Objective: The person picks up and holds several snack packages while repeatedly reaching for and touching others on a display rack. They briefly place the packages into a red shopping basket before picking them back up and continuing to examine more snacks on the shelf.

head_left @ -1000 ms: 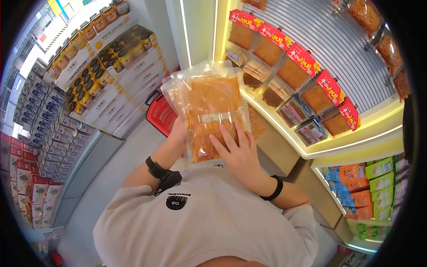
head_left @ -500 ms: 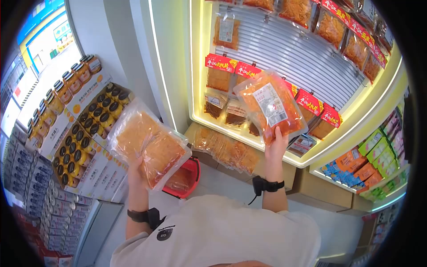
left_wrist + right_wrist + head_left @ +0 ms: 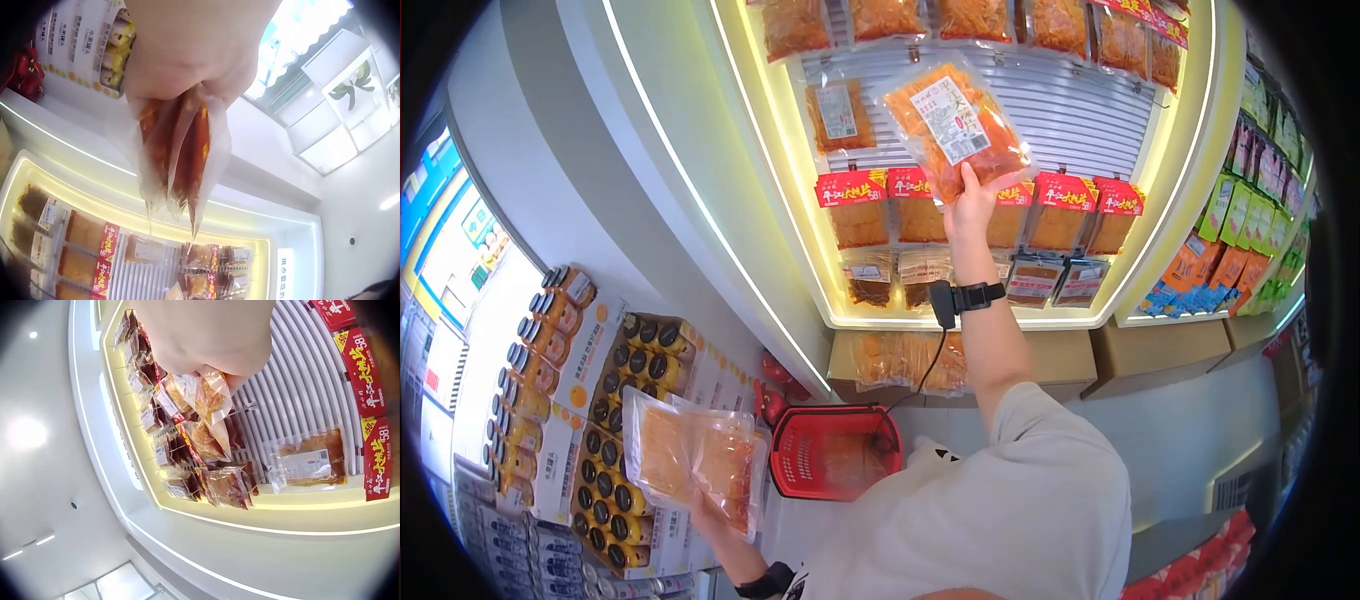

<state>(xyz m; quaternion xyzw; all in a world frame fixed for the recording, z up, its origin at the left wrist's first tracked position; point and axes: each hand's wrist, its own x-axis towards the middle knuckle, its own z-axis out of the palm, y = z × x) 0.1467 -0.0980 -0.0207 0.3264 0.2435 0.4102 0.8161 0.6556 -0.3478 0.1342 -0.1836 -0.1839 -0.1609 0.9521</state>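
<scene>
In the head view my right hand (image 3: 970, 212) is raised before the lit rack, pinching the lower edge of a clear snack packet (image 3: 956, 125) with a white label. At lower left my left hand (image 3: 712, 515) grips several flat clear packets (image 3: 692, 450) of orange-brown food, fanned apart. The left wrist view has the packets (image 3: 181, 150) hanging from the left hand (image 3: 194, 50). From the right wrist, part of the packet (image 3: 212, 394) shows beyond the right hand (image 3: 209, 337), whose fingertips are hidden.
A red basket (image 3: 836, 490) with packets inside stands on the floor, near cardboard boxes (image 3: 1040, 368) under the rack. Packets with red cards (image 3: 852, 188) hang in rows. Jars (image 3: 612, 490) are stacked at left; colourful bags (image 3: 1250, 215) hang at right.
Both hands were together on the packets a second ago, then apart with a labelled packet in the right. Since then, the right hand has risen towards the rack and the left has moved lower.
</scene>
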